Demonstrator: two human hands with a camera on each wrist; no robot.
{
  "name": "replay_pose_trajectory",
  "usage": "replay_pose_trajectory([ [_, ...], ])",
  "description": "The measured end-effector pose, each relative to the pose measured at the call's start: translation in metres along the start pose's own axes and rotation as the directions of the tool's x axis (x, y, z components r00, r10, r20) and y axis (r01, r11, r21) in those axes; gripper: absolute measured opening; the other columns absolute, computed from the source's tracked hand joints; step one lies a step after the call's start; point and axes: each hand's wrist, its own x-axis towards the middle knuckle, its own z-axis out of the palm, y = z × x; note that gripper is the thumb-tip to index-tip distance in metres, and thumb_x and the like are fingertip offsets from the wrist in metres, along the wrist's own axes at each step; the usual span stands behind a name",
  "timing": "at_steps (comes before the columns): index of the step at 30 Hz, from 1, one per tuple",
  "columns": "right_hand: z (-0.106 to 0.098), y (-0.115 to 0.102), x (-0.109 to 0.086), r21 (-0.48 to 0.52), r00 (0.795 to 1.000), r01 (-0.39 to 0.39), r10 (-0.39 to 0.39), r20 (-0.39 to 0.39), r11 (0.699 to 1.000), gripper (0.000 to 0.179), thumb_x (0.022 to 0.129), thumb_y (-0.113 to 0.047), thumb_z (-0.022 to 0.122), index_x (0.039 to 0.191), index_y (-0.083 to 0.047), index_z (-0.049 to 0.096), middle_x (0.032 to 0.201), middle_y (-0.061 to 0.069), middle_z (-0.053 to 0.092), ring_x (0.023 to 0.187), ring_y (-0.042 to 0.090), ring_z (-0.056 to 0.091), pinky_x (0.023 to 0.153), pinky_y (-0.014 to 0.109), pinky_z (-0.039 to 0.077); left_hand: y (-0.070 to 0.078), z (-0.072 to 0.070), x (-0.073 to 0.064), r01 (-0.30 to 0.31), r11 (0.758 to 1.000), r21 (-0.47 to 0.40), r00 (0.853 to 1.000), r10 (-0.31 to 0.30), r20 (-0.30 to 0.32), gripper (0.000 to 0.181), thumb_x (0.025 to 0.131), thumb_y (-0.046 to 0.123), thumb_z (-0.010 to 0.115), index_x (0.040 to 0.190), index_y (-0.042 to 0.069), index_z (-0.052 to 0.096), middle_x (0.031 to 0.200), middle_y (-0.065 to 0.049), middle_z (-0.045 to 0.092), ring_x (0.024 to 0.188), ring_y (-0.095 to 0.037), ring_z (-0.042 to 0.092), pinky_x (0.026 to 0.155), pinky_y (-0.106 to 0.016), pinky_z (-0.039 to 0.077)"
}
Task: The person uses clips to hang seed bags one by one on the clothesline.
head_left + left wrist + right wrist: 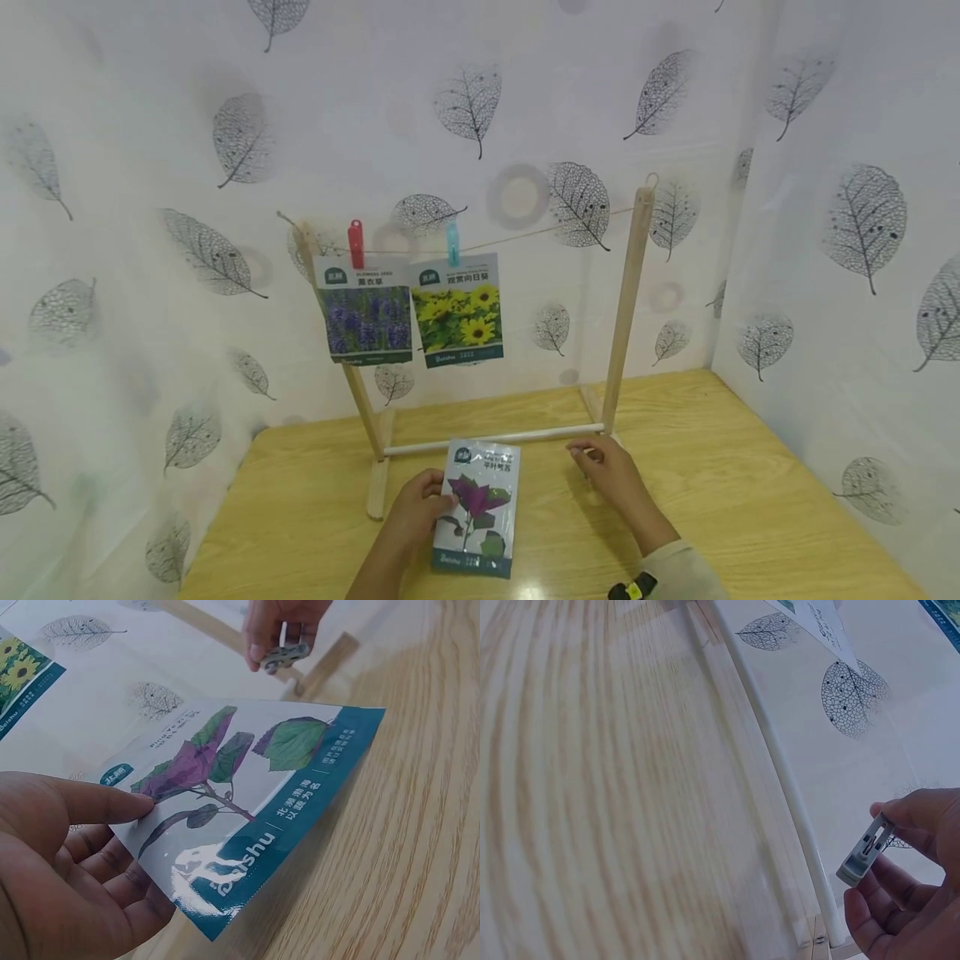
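Note:
My left hand (415,514) pinches a seed packet (480,492) by its left edge, thumb on the front and fingers behind; a purple-leaved plant is printed on it. In the left wrist view the packet is tilted above the wooden table. My right hand (611,475), near the right post, pinches a small grey clothespin (866,851) between thumb and fingers. On the string of a wooden rack, a red clothespin (357,243) holds a lavender seed packet (367,321) and a light blue clothespin (453,244) holds a sunflower seed packet (459,321).
The rack's right post (628,308) and left post (363,408) stand on the wooden table (750,500), joined low down by a white rod (540,435). The string (555,228) runs between the post tops. Behind is a leaf-patterned white sheet (517,108).

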Motion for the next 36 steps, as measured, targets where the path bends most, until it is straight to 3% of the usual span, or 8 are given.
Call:
replay_pose_trajectory([
  [9,-0.0023,-0.0027,-0.0002,0.021,0.999,0.032,-0.031,-0.021,0.999,0.019,0.096,-0.026,0.060,0.111,-0.017,0.068,0.110,0.004,0.064,0.093,0.016,0.061,0.069,0.025,0.053,0.0022,0.0002,0.0016,0.036,0.999,-0.010,0.999,-0.036,-0.032,0.037,0.088,0.009,0.059,0.123,-0.002,0.054,0.110,-0.014,0.065,0.090,-0.018,0.063,0.081,-0.033,0.055],
  [15,-0.0057,-0.0039,-0.0004,0.022,0.995,0.093,-0.092,-0.043,0.995,0.022,0.097,-0.030,0.058,0.112,-0.016,0.068,0.110,0.003,0.064,0.096,0.015,0.060,0.073,0.023,0.052,0.0018,0.0004,0.0044,0.002,1.000,-0.028,0.998,-0.003,-0.057,0.037,0.088,0.009,0.060,0.122,-0.003,0.054,0.110,-0.016,0.065,0.089,-0.018,0.063,0.080,-0.032,0.055],
  [22,-0.0083,-0.0046,-0.0004,0.031,0.992,0.116,-0.115,-0.049,0.993,0.021,0.097,-0.035,0.056,0.110,-0.023,0.067,0.115,-0.001,0.063,0.102,0.016,0.060,0.084,0.030,0.051,0.0048,0.0024,0.0028,-0.006,0.999,-0.051,0.998,0.003,-0.059,0.039,0.088,0.010,0.062,0.124,-0.003,0.053,0.110,-0.015,0.066,0.088,-0.016,0.064,0.079,-0.034,0.056],
  [36,-0.0088,-0.0088,-0.0016,0.047,0.987,0.150,-0.147,-0.058,0.988,0.020,0.098,-0.032,0.057,0.110,-0.022,0.067,0.115,0.001,0.065,0.102,0.015,0.060,0.087,0.033,0.051,0.0062,0.0046,0.0030,-0.014,0.997,-0.075,0.996,0.008,-0.083,0.038,0.087,0.009,0.064,0.122,-0.003,0.056,0.104,-0.012,0.066,0.086,-0.016,0.065,0.078,-0.033,0.057],
])
